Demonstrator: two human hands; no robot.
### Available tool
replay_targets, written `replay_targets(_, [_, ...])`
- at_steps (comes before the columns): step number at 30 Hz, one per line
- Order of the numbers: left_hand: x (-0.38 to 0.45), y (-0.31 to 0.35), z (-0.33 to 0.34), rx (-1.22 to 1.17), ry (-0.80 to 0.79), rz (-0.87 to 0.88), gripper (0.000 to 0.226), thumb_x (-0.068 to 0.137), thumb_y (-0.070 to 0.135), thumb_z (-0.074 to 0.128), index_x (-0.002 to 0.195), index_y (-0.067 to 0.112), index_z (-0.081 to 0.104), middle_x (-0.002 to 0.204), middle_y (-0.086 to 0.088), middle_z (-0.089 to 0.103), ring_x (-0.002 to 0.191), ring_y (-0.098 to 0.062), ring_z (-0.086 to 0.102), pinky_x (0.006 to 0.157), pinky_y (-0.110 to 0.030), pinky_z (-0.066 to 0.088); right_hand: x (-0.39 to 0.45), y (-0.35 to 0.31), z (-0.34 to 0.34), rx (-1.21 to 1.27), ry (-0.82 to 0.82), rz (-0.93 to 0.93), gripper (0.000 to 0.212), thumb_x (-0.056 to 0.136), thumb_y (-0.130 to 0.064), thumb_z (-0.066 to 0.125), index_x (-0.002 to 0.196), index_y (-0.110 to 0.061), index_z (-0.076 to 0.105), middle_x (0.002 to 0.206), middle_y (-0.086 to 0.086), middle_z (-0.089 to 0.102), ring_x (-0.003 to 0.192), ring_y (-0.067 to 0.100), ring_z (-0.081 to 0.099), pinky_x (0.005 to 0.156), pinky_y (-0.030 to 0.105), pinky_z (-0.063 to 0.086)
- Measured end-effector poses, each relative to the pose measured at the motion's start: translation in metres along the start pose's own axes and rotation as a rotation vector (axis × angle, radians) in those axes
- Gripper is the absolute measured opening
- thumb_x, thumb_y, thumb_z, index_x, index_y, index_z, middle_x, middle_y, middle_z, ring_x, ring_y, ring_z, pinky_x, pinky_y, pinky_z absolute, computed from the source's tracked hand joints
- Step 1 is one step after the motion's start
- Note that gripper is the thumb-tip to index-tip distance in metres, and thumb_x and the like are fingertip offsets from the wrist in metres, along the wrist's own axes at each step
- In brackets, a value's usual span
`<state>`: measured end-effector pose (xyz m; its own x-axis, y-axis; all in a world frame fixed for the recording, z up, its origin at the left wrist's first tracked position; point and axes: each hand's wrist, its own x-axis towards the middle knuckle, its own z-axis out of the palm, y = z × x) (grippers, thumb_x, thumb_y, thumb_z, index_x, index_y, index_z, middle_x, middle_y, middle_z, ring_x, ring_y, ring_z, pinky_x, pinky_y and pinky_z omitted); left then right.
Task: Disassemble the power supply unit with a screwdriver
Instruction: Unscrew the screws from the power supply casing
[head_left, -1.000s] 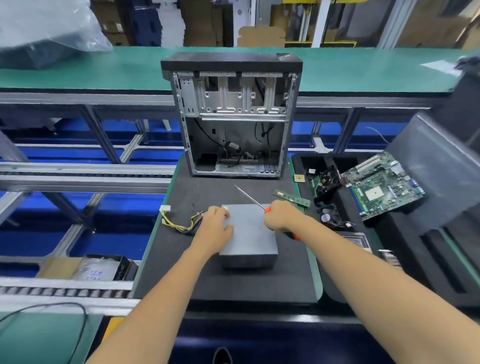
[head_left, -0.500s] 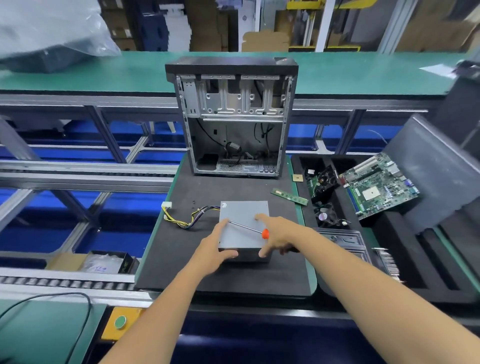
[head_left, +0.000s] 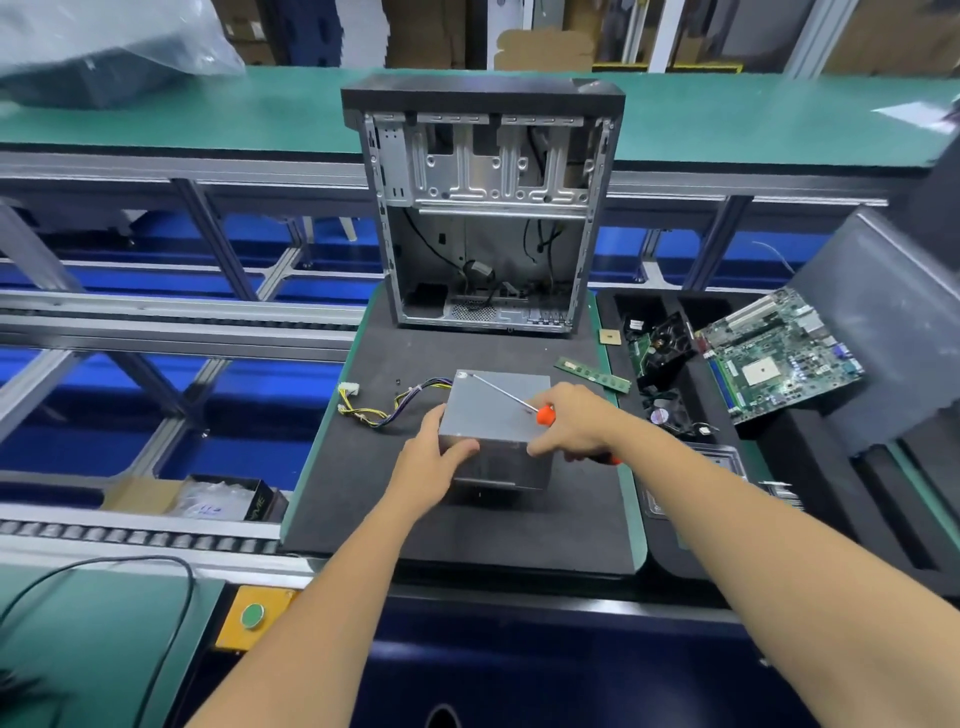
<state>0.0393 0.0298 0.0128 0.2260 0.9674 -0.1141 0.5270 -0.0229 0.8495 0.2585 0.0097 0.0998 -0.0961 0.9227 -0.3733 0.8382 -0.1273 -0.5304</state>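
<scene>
The left hand (head_left: 434, 457) grips the near left corner of the PSU (head_left: 496, 421): the thumb curls over the front face and the fingers lie against the left side. The right hand (head_left: 574, 423) is closed round the orange-handled screwdriver (head_left: 519, 402), with the handle in the palm and its orange ends showing at both sides of the fist. One finger of this hand reaches down to touch the box's near right edge. The shaft lies slanted across the top of the PSU, its tip at the far left corner.

The grey PSU sits on a black mat (head_left: 467, 530), near the middle. Its cable bundle (head_left: 387, 408) trails off to the left and ends in white plugs on the mat. Behind the box, at the far edge of the mat, an open PC case (head_left: 485, 208) stands upright, mostly gutted. A RAM stick (head_left: 592, 373) lies at the mat's right edge, just right of the PSU. Further right, a black foam tray (head_left: 810, 499) holds a motherboard (head_left: 779, 358), tilted, and two fans (head_left: 667, 379). A green button (head_left: 253, 616) sits on a yellow plate at the near left.
</scene>
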Motion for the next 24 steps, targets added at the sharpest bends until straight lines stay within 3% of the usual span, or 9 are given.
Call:
replay_targets(2, [0.006, 0.008, -0.004, 0.009, 0.044, -0.014, 0.044, 0.09, 0.037, 0.059, 0.131, 0.031, 0.046, 0.104, 0.014, 0.06, 0.1, -0.01, 0.048, 0.076, -0.023, 0.035, 0.002, -0.001, -0.003, 0.073, 0.038, -0.001, 0.03, 0.071, -0.017, 0.072, 0.071, -0.012, 0.043, 0.058, 0.006, 0.043, 0.042, 0.026, 0.057, 0.043, 0.023, 0.04])
replay_targets(4, [0.008, 0.013, -0.005, 0.017, 0.069, -0.014, 0.038, 0.094, 0.035, 0.053, 0.13, 0.027, 0.05, 0.111, 0.007, 0.063, 0.099, -0.01, 0.048, 0.08, -0.025, 0.034, 0.001, -0.001, -0.006, 0.115, 0.066, 0.022, 0.034, 0.073, -0.018, 0.074, 0.068, -0.012, 0.041, 0.06, 0.004, 0.049, 0.041, 0.025, 0.056, 0.044, 0.024, 0.041])
replay_targets(7, [0.006, 0.016, -0.004, -0.016, 0.072, 0.013, 0.034, 0.097, 0.031, 0.048, 0.13, 0.028, 0.052, 0.108, 0.01, 0.063, 0.102, -0.012, 0.054, 0.08, -0.026, 0.036, 0.001, 0.002, -0.01, 0.174, 0.067, 0.022, 0.039, 0.075, -0.019, 0.075, 0.066, -0.011, 0.038, 0.098, 0.007, 0.067, 0.041, 0.026, 0.053, 0.048, 0.029, 0.044])
replay_targets(10, [0.005, 0.018, -0.006, -0.061, 0.042, 0.037, 0.037, 0.094, 0.025, 0.053, 0.131, 0.029, 0.051, 0.106, 0.011, 0.066, 0.102, -0.011, 0.06, 0.081, -0.025, 0.041, 0.003, 0.006, -0.014, 0.247, 0.108, 0.003, 0.033, 0.078, -0.016, 0.073, 0.067, -0.006, 0.044, 0.129, -0.002, 0.061, 0.04, 0.025, 0.05, 0.048, 0.031, 0.046])
replay_targets(14, [0.009, 0.022, -0.007, -0.061, 0.061, 0.023, 0.04, 0.091, 0.022, 0.057, 0.13, 0.029, 0.052, 0.11, 0.009, 0.067, 0.103, -0.008, 0.06, 0.084, -0.026, 0.044, 0.007, 0.008, -0.018, 0.265, 0.144, -0.018, 0.027, 0.082, -0.018, 0.072, 0.069, -0.011, 0.049, 0.129, 0.001, 0.062, 0.037, 0.017, 0.055, 0.042, 0.025, 0.045])
replay_targets(19, [0.006, 0.012, -0.01, -0.072, -0.002, 0.03, 0.046, 0.085, 0.01, 0.062, 0.126, 0.028, 0.054, 0.109, 0.016, 0.067, 0.102, -0.001, 0.061, 0.092, -0.027, 0.048, 0.007, 0.01, -0.016, 0.273, 0.073, -0.001, 0.031, 0.074, -0.013, 0.079, 0.075, -0.009, 0.048, 0.119, 0.011, 0.064, 0.04, 0.022, 0.057, 0.042, 0.027, 0.045])
replay_targets(22, [-0.002, -0.002, -0.01, -0.031, -0.031, 0.032, 0.056, 0.083, 0.003, 0.063, 0.129, 0.033, 0.052, 0.105, 0.029, 0.064, 0.099, 0.012, 0.057, 0.087, -0.015, 0.042, 0.007, 0.005, -0.01, 0.172, -0.062, 0.024, 0.044, 0.07, -0.017, 0.084, 0.089, -0.012, 0.045, 0.115, 0.004, 0.058, 0.041, 0.02, 0.057, 0.041, 0.028, 0.046])
replay_targets(24, [-0.005, -0.01, -0.011, -0.007, -0.063, 0.024, 0.062, 0.082, -0.001, 0.062, 0.129, 0.038, 0.05, 0.1, 0.034, 0.063, 0.094, 0.014, 0.057, 0.079, -0.005, 0.039, 0.009, 0.0, -0.006, 0.027, -0.155, 0.055, 0.056, 0.067, -0.023, 0.086, 0.104, -0.01, 0.046, 0.11, 0.011, 0.058, 0.04, 0.016, 0.058, 0.04, 0.025, 0.045])
